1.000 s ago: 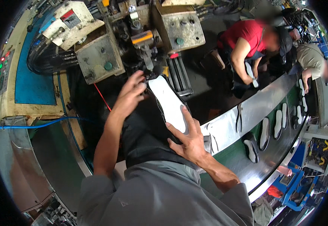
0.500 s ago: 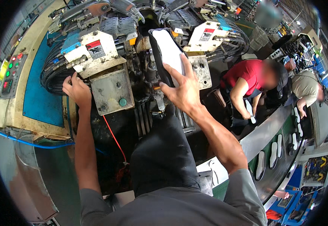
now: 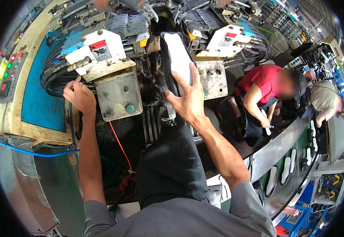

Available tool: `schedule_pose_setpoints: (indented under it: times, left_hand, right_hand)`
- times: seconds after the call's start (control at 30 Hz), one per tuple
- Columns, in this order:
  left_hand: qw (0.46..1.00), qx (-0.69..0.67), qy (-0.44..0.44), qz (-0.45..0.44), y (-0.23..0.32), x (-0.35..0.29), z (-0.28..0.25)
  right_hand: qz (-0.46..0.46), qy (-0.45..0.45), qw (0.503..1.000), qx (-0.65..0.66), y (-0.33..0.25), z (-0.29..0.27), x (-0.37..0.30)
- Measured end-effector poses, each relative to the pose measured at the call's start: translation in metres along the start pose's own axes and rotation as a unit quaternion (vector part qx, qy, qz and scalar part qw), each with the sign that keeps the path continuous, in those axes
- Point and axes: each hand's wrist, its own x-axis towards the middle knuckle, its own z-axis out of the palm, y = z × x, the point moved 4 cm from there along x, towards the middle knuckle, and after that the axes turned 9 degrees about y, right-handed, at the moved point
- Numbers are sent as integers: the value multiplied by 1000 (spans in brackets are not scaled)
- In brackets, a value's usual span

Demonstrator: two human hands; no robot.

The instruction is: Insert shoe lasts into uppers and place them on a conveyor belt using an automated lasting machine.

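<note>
A black shoe upper [image 3: 167, 73] with a white sole-shaped board [image 3: 180, 59] facing up stands at the middle of a machine, its long side pointing away from me. Around its near end my right hand [image 3: 187, 98] is wrapped, thumb on the left and fingers over the white face and right edge. My left hand [image 3: 79, 96] is at the left side of the machine, beside black hoses [image 3: 55, 79]. Its fingers are curled, and what they hold, if anything, is hidden. Next to it sits a worn metal control box [image 3: 118, 96] with a green button [image 3: 129, 108].
Metal clamp arms [image 3: 142, 10] and white guard plates [image 3: 99, 53] flank the middle. A panel of lit buttons [image 3: 8, 73] stands at far left. On the right, a conveyor [image 3: 255, 173] carries several white-soled shoe pieces [image 3: 272, 181]; a co-worker in red [image 3: 260, 81] sits beside it.
The view has shifted slightly, so the machine appears a little further right. My right hand keeps its grip on the shoe upper; my left hand stays by the hoses.
</note>
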Motion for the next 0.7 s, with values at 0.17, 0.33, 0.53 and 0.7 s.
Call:
schedule_pose_setpoints:
  times: [0.17, 0.33, 0.53, 0.7]
  left_hand:
    - [1000, 15, 23, 6, 4, 1, 1]
    - [999, 27, 41, 7, -1, 0, 4]
    - [998, 18, 65, 12, -4, -3, 5]
    - [998, 24, 57, 13, -5, -3, 6]
  right_hand:
    - [-17, -23, 999, -35, -15, 13, -3]
    - [-142, -35, 975, -168, -35, 3, -1]
    - [-157, -103, 964, -186, -33, 0, 4]
    - [-154, -97, 964, -192, -38, 4, 7]
